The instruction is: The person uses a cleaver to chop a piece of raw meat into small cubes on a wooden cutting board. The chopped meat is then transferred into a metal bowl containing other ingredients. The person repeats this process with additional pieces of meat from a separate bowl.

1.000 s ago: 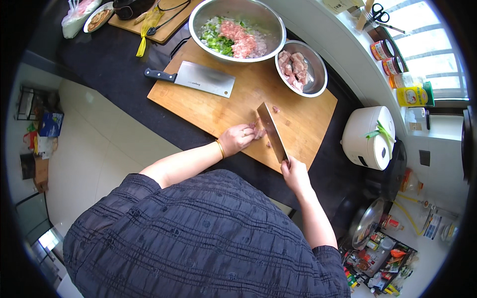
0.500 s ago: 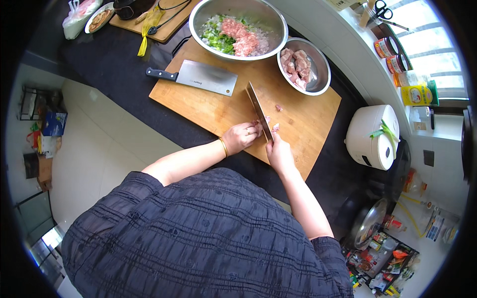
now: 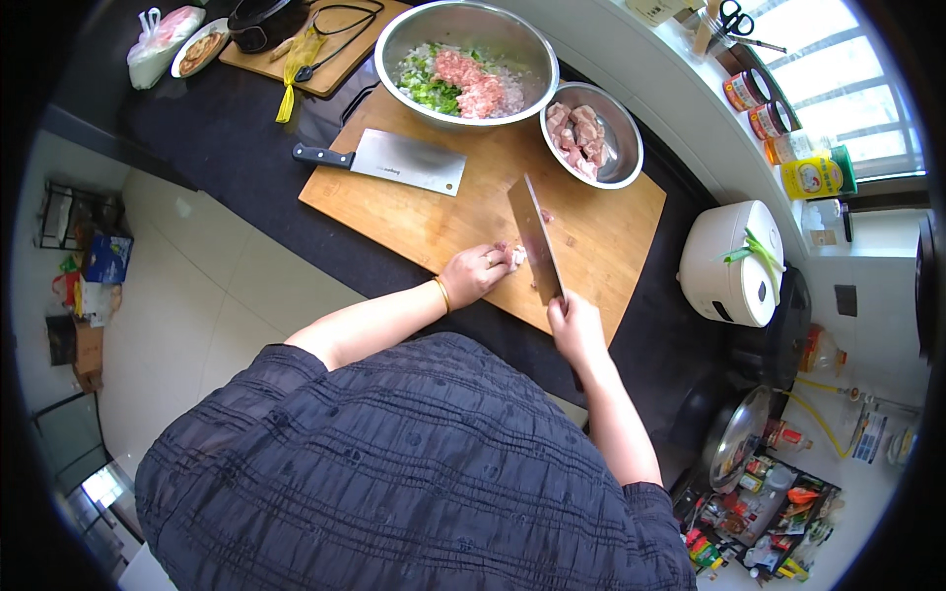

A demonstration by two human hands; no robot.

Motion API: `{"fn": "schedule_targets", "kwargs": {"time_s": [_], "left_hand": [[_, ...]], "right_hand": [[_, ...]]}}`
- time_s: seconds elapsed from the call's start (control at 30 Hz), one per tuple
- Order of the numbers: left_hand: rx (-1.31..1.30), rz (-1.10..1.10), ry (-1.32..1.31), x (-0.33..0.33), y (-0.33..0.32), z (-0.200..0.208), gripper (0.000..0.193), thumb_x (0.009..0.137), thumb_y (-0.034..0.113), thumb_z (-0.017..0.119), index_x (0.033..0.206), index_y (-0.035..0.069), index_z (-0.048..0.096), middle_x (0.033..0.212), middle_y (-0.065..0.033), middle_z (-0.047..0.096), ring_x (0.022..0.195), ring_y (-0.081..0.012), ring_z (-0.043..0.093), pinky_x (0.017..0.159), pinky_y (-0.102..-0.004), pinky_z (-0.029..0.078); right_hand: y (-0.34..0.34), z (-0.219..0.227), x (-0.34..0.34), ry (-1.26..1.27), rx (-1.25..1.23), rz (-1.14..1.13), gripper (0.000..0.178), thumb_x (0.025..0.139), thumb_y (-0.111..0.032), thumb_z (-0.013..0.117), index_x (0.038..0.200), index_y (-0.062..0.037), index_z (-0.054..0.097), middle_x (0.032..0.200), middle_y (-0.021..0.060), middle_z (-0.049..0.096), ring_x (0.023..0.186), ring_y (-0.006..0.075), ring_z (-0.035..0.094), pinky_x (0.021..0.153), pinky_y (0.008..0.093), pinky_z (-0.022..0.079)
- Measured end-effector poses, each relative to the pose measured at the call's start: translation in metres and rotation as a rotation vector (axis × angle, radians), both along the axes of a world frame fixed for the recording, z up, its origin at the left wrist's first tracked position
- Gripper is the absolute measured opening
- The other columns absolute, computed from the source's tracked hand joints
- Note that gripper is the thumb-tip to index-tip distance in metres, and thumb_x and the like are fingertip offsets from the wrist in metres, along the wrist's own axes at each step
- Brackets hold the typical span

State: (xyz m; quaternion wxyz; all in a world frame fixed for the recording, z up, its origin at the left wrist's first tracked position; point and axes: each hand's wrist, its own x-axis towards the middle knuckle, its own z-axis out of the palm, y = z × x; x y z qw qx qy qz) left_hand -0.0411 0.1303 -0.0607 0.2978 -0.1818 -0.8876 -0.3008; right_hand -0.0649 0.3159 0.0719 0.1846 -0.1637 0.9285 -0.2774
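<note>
Dark countertop (image 3: pixel 227 138) in your head view carries a wooden cutting board (image 3: pixel 611 236), with a white rice cooker (image 3: pixel 724 261) to its right. Your left hand (image 3: pixel 475 276) has its fingers curled onto raw meat (image 3: pixel 516 257) near the board's front edge. Your right hand (image 3: pixel 579 333) is clenched around the handle of a cleaver (image 3: pixel 537 241), its blade just right of that meat. Beyond lie a second cleaver (image 3: pixel 409 161), a large steel bowl (image 3: pixel 532 54) and a smaller bowl (image 3: pixel 623 148).

A grey metal cleaver (image 3: pixel 535 241), its long flat blade tilted, is just beside a small, raw, pale-pink lump of meat (image 3: pixel 516 258) lying on a light-brown rectangular wooden board (image 3: pixel 419 222).
</note>
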Motion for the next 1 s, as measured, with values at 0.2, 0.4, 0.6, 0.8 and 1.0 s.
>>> {"fn": "schedule_targets", "kwargs": {"time_s": [0.2,0.4,0.6,0.8,1.0], "left_hand": [[-0.018,-0.022,-0.047,0.002,-0.002,0.002,0.021,0.063,0.008,0.064,0.084,0.007,0.060,0.087,-0.0042,0.058,0.085,-0.0221,0.057,0.074,-0.0311,0.049],[-0.002,-0.045,-0.012,0.000,-0.002,0.004,0.024,0.061,0.008,0.065,0.085,0.007,0.060,0.088,-0.0039,0.058,0.087,-0.0219,0.057,0.076,-0.0303,0.049],[-0.013,-0.037,-0.008,-0.004,0.000,0.003,0.025,0.061,0.007,0.065,0.086,0.006,0.061,0.090,-0.0042,0.060,0.086,-0.0217,0.058,0.075,-0.0296,0.050],[-0.025,0.003,-0.019,-0.006,0.000,0.005,0.022,0.064,0.007,0.064,0.085,0.006,0.062,0.090,-0.0056,0.061,0.082,-0.0219,0.059,0.072,-0.0303,0.050],[-0.046,-0.020,0.018,0.002,-0.012,0.004,0.023,0.065,0.008,0.064,0.088,0.006,0.063,0.092,-0.0069,0.060,0.083,-0.0238,0.059,0.073,-0.0332,0.049]], "right_hand": [[0.011,-0.032,0.020,0.045,0.068,0.035,0.015,0.082,-0.013,0.051,0.078,0.0020,0.052,0.066,0.0274,0.055,0.066,0.0436,0.057,0.062,0.0477,0.046],[0.000,-0.033,0.015,0.028,0.147,0.045,0.015,0.082,-0.013,0.050,0.082,0.0018,0.050,0.068,0.0280,0.057,0.068,0.0442,0.057,0.064,0.0491,0.047],[-0.029,-0.053,-0.005,0.054,0.088,0.004,0.017,0.082,-0.013,0.049,0.088,0.0028,0.053,0.071,0.0281,0.058,0.070,0.0440,0.057,0.066,0.0485,0.047],[-0.045,-0.060,-0.026,0.029,-0.019,-0.065,0.021,0.082,-0.017,0.049,0.087,0.0027,0.055,0.072,0.0252,0.059,0.072,0.0391,0.060,0.068,0.0445,0.048],[-0.001,-0.057,-0.022,-0.084,-0.051,-0.181,0.019,0.082,-0.016,0.050,0.082,0.0013,0.058,0.066,0.0209,0.058,0.065,0.0350,0.060,0.061,0.0393,0.046]]}}
